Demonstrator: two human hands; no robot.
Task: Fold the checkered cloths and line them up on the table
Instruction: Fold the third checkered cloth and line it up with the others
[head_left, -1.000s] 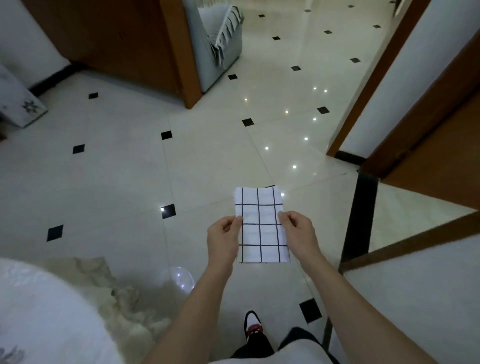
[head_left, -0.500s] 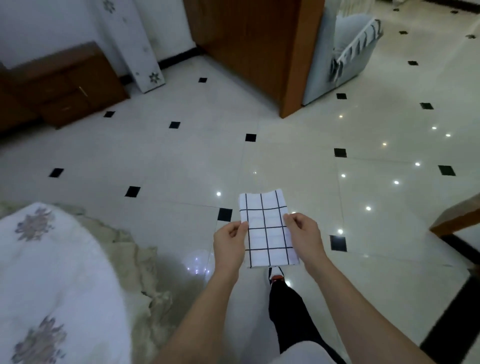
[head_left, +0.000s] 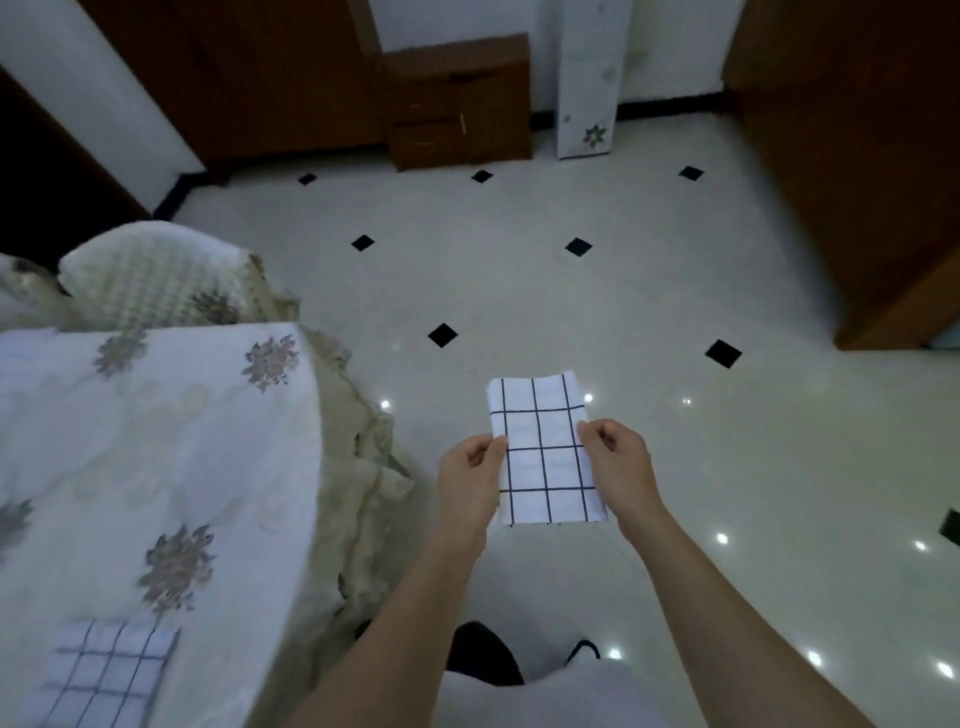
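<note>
White black-gridded folded cloth (head_left: 543, 431), edge-pinched by left hand (head_left: 470, 478) and right hand (head_left: 618, 465), may unfold before reaching the floral-clothed surface (head_left: 156, 441).

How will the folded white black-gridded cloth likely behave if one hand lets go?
Probably floppy: the folded white black-gridded cloth shows a wavy far edge. Likely light: the left hand and right hand carry it by pinching its side edges. It would probably droop.

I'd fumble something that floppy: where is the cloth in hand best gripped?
By its two long side edges, near the middle, one hand from each side, as the left hand and right hand pinch it. The cloth is a narrow folded rectangle; side pinches probably keep its layers together.
</note>
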